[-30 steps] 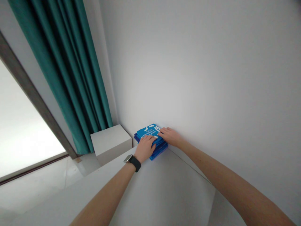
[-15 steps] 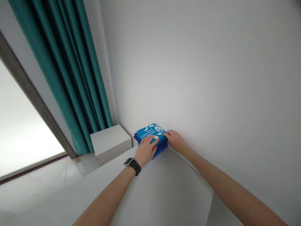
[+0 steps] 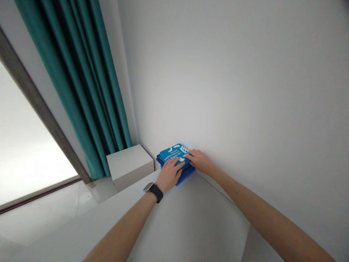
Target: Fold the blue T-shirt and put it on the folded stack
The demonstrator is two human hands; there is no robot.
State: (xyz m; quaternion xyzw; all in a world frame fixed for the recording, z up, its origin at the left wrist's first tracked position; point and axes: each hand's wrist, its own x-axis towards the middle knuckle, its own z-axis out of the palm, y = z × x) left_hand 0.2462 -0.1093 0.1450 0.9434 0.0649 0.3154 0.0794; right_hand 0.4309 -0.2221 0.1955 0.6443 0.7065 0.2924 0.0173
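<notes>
Both hands rest on the blue folded stack (image 3: 176,160) just below the centre of the frame, where the white table (image 3: 174,222) meets the white wall (image 3: 231,91). The left hand (image 3: 169,174), with a black smartwatch (image 3: 153,190) at the wrist, lies flat with fingers spread over the near side of the top piece; nothing is gripped. The right hand (image 3: 200,161) lies palm down on the stack's right edge against the wall, fingers extended – pressing, not clasping. Compared with half a second ago the right hand has shifted a little back onto the printed top face, covering part of the white lettering, while the left hand has scarcely moved – the stack itself has stayed in place. Judgement: the work is at a squaring and pressing stage, the pile already set down. A white box (image 3: 130,165) stands just left of the stack, below the teal curtain (image 3: 81,80) at upper left
</notes>
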